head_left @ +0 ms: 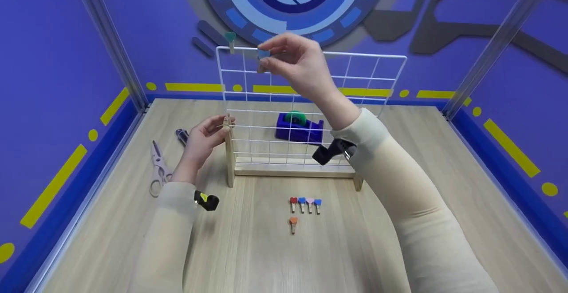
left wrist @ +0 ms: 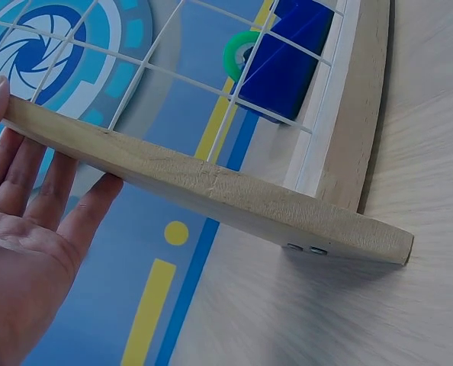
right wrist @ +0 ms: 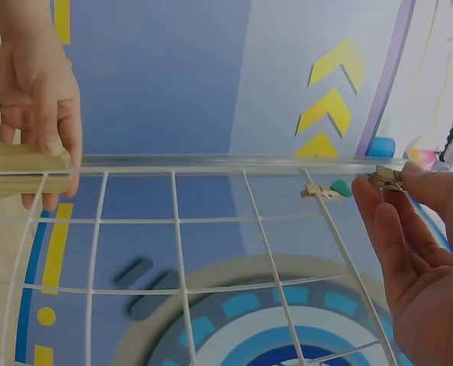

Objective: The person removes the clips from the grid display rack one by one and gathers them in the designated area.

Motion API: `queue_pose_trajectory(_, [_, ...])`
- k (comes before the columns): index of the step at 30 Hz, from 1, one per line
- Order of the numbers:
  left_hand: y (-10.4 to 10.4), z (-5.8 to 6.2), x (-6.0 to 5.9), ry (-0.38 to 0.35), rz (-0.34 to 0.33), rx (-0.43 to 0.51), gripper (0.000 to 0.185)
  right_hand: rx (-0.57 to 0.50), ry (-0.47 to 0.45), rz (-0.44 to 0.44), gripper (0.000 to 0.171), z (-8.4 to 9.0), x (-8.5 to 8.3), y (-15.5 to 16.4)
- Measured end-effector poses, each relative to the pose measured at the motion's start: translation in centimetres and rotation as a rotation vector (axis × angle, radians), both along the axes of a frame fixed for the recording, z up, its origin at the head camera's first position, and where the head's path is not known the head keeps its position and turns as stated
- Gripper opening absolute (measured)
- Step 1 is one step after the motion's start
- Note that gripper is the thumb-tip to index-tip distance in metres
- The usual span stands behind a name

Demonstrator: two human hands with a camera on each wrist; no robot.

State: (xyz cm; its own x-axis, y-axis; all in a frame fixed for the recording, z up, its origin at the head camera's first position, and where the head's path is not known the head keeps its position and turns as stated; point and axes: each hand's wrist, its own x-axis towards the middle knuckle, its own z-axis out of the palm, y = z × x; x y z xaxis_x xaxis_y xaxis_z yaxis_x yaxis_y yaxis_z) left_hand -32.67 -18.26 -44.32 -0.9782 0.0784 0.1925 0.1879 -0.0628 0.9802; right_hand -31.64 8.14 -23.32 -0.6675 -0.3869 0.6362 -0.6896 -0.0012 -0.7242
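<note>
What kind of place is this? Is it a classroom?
Probably a small staged work booth, not a classroom: purple walls with printed graphics enclose a wooden table holding a wire grid rack, scissors and tiny clothespins.

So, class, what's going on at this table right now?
A person is working at a white wire grid standing in a wooden base. The right hand pinches a small blue-headed clip at the grid's top wire, beside a teal-headed clip already hanging there. The left hand grips the wooden post at the grid's left side. Five more clips lie on the table in front, scissors to the left, and a blue tape dispenser behind the grid.
</note>
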Motion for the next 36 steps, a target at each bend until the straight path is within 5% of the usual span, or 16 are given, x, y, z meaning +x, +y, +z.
queue_pose_trajectory(18, [0.0,0.2,0.1,0.004,-0.001,-0.004,0.047,0.066,-0.107,0.007,0.021,-6.2,2.9,4.0])
queue_pose_trajectory(36, [0.0,0.4,0.4,-0.003,0.001,0.0,0.046,0.21,-0.373,-0.025,0.021,-15.8,6.6,9.0])
